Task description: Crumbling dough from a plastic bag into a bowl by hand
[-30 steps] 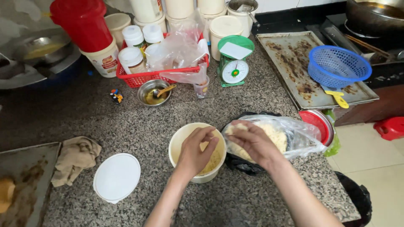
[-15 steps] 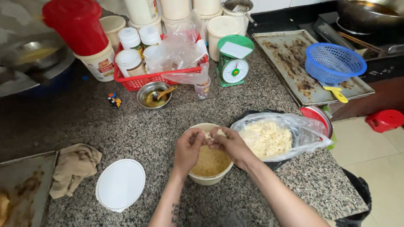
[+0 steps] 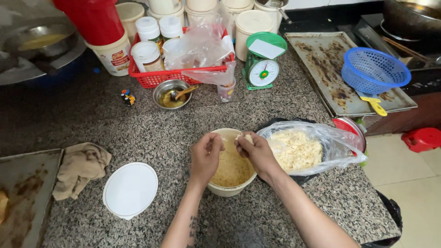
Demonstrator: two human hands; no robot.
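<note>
Both hands over cream plastic tub [image 3: 216, 189] of yellow crumbs: right hand [image 3: 257, 154] pinches pale dough lump [image 3: 245, 137], left hand [image 3: 205, 156] fingers curled, contents unclear; clear bag of crumbs [image 3: 298, 149] just right.

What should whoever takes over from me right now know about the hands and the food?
Left hand and right hand are together over the cream tub, pinching a small pale lump between the fingertips.
The tub holds yellowish crumbly food, partly full.
The clear plastic bag beside the right hand has more of it.
The white lid lies off, left of the tub.
Remaining: the bag's contents.
</note>
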